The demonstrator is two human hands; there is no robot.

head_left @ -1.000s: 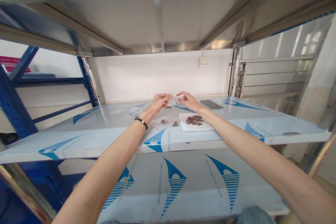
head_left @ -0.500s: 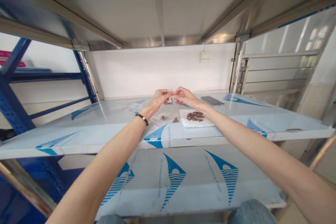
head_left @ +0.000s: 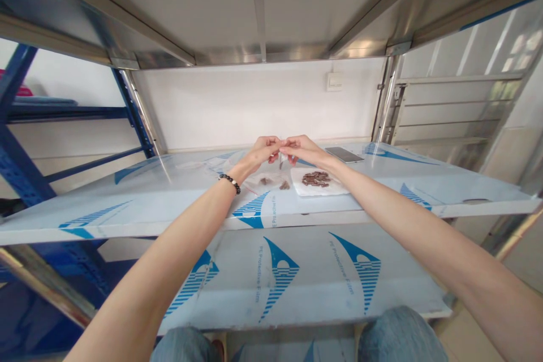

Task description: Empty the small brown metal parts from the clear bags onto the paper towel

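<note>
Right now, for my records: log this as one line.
left hand pinches clear bag | right hand pinches same bag | brown pieces nearby

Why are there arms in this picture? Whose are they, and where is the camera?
Those are one person's own arms. The camera sits on their head, so we see what they see, looking forward and down. The left hand and right hand meet above a metal shelf and pinch a tiny clear thing, too small to tell what it is. On the shelf lie a white sheet with small brown pieces, a clear bag and a phone.
</note>
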